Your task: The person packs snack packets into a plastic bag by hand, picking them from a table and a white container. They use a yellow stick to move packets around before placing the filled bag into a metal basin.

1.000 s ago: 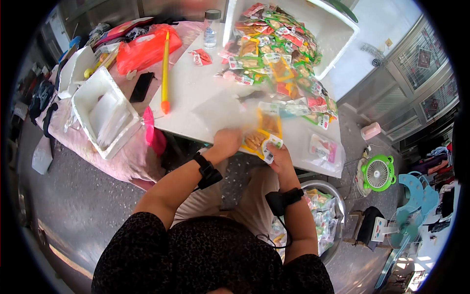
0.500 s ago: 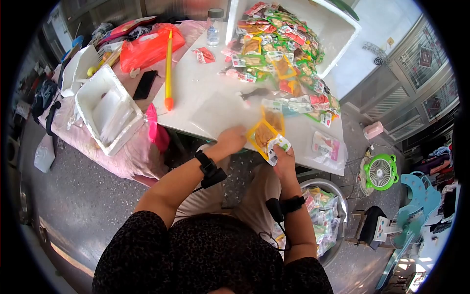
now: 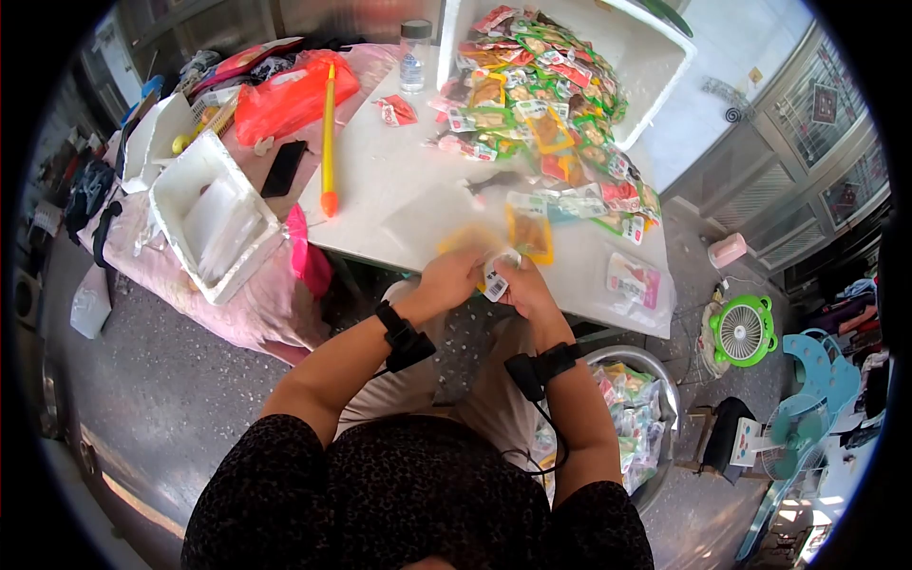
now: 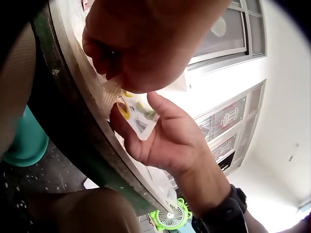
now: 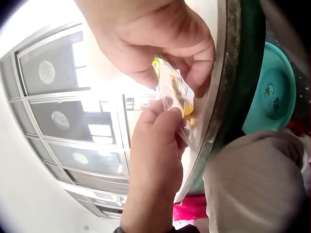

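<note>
Two hands work at six o'clock from the packet heap (image 3: 570, 95), by the table (image 3: 366, 166) edge: the right hand (image 3: 527, 288) pinches a snack packet (image 3: 495, 278), the left hand (image 3: 448, 280) seemingly clear film (image 5: 186, 132) at its nine o'clock. Keeping the film taut should ease alignment.

The food packet (image 3: 497, 280) is glossy, printed plastic film. The clear bag (image 3: 429, 211) is thin, smooth plastic. The tabletop (image 3: 369, 176) is smooth with a low sheen. The small foam box (image 3: 183, 173) is matt; the basin (image 3: 673, 401) is bright, reflective metal. The carrier bag (image 3: 293, 103) is wrinkled, shiny plastic.
</note>
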Tool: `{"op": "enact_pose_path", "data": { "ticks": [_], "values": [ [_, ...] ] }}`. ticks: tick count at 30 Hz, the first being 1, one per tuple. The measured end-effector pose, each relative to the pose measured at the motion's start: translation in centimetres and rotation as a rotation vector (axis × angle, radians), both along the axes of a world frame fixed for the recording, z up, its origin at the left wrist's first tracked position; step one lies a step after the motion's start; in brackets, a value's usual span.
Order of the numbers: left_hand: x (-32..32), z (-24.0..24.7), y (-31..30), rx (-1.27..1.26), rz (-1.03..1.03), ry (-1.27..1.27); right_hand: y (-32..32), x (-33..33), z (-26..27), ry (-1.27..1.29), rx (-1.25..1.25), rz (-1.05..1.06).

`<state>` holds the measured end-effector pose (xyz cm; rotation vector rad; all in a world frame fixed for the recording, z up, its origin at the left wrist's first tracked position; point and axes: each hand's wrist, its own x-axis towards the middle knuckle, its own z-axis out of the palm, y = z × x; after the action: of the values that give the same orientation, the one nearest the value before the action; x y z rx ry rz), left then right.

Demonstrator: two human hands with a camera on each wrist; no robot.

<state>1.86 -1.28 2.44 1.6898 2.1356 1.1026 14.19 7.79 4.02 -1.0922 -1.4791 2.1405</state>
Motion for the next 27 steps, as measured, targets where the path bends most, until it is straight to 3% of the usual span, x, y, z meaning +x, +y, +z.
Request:
{"op": "enact_pose_path", "data": {
  "ticks": [1, 2, 5, 8, 12, 15, 18, 21, 24, 27],
  "values": [
    [0.0, 0.1, -0.2, 0.004, 0.008, 0.017, 0.0, 0.3, 1.1, -0.184, 0.098, 0.068],
    [-0.1, 0.2, -0.5, 0.008, 0.017, 0.033, 1.3, 1.1, 0.3, -0.144, 0.135, 0.268],
    [-0.2, 0.0, -0.7, -0.007, 0.01, 0.089, 2.3, 2.2, -1.4, -0.264, 0.147, 0.316],
    [-0.3, -0.9, -0.4, 0.057, -0.038, 0.162, 1.2, 0.8, -0.8, -0.168, -0.003, 0.088],
    [-0.5, 0.0, -0.3, 0.077, -0.035, 0.177, 1.1, -2.6, -2.3, 0.192, -0.206, 0.029],
    [-1.6, -0.4, 0.0, 0.066, 0.014, 0.14, 0.9, -3.6, -2.3, 0.141, -0.141, 0.016],
    [-2.1, -2.4, 0.1, 0.028, 0.027, 0.135, 3.6, -2.5, -0.4, -0.233, 0.426, 0.15],
    [-1.8, -2.4, 0.0, 0.084, 0.02, 0.172, 9.2, -1.6, -1.0, -0.477, 1.059, 0.072],
    [-1.7, -2.7, 0.2, 0.121, 0.043, 0.179, 12.4, -1.7, -1.5, -0.666, 1.117, 0.035],
    [-1.9, -3.3, 0.2, 0.143, 0.048, 0.18, 11.8, -2.8, -2.5, -0.813, 1.181, 0.151]
  ]
}}
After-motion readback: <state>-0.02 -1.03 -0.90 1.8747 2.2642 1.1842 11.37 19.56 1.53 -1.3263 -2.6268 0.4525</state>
